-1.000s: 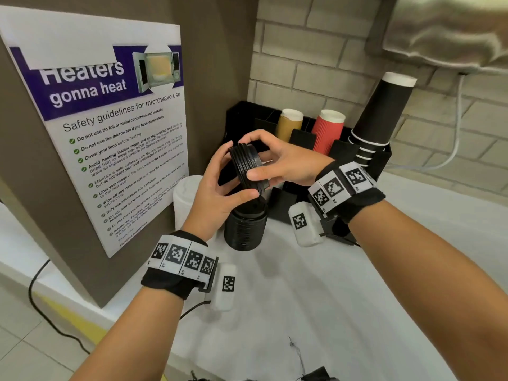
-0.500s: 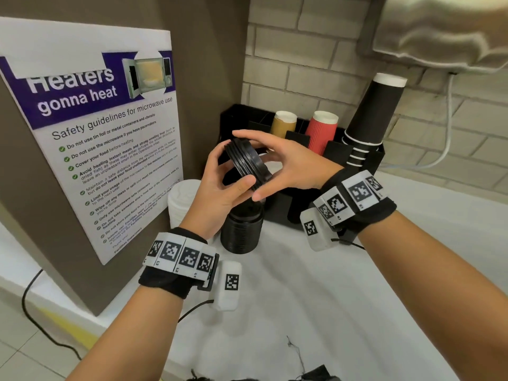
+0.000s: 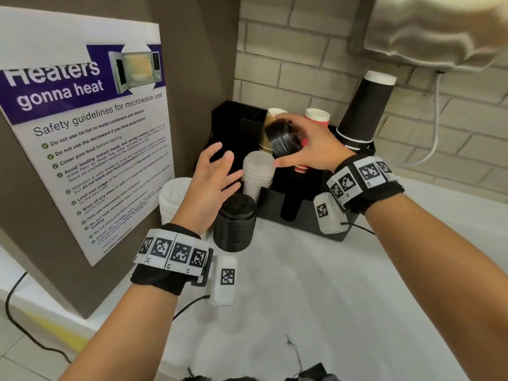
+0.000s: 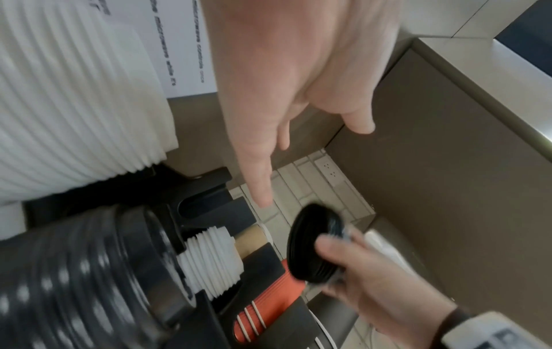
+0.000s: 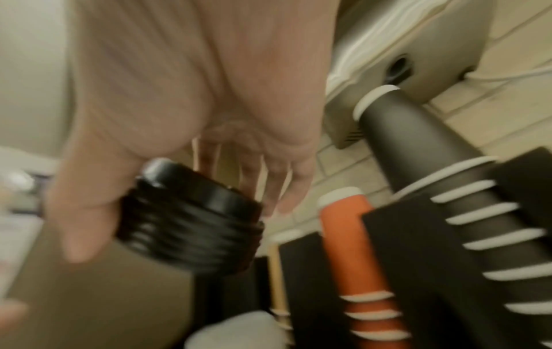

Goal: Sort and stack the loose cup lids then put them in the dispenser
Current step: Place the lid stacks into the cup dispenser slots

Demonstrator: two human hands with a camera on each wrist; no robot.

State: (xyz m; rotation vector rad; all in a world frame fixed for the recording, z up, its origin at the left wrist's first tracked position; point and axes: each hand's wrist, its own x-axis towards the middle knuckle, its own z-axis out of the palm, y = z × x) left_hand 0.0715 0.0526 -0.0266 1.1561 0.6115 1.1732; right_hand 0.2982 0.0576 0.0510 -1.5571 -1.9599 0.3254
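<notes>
Microwave safety poster (image 3: 90,138), "Heaters gonna heat" header, taped to a brown panel (image 3: 192,64) on the left. Pale brick-tile wall (image 3: 302,50) behind, with sockets (image 4: 330,168) visible in the left wrist view. White cable (image 3: 435,125) drops down the wall at right from a blurred pale unit (image 3: 439,31) at top. Black cable (image 3: 16,320) runs along the floor at lower left. White countertop (image 3: 316,298) in the foreground. Cup stacks at the back: tan (image 3: 270,114), red ribbed (image 3: 317,118), tall black (image 3: 362,111).

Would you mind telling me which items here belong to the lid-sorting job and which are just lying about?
Job:
small black plastic lid stack in right hand
tall black lid stack
white lid stacks
black dispenser

Lying about:
microwave safety poster
black paper cups
red ribbed cups
</notes>
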